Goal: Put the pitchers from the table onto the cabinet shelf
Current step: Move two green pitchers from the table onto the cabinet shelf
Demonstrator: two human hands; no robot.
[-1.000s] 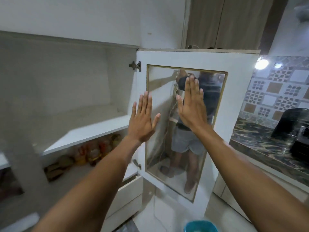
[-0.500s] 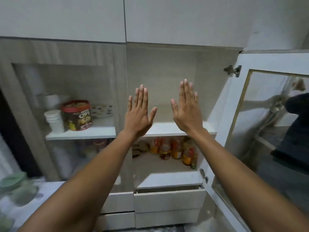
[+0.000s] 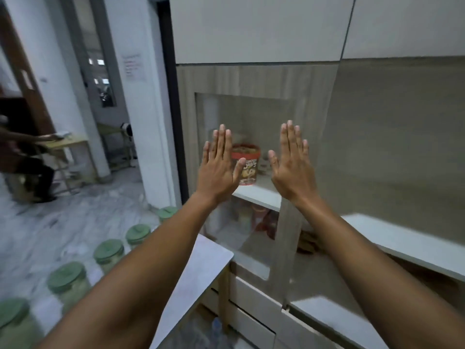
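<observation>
Several clear pitchers with green lids (image 3: 68, 275) stand in a row on the white table (image 3: 206, 260) at the lower left. My left hand (image 3: 219, 165) and my right hand (image 3: 292, 162) are both raised, palms forward and fingers spread, holding nothing. They hover in front of the cabinet's glass door (image 3: 241, 117), well above and to the right of the pitchers. The open cabinet bay with its white shelf (image 3: 402, 238) lies to the right of my right arm.
Behind the glass door a red-lidded tub (image 3: 247, 165) sits on a shelf, with jars below it. White drawers (image 3: 251, 298) run under the cabinet. A doorway opens at the left, where a person (image 3: 22, 157) sits by a small table.
The view has swung left, from the open cabinet door past the open bay to the glass door and the table with pitchers. Both hands stay raised and open.
</observation>
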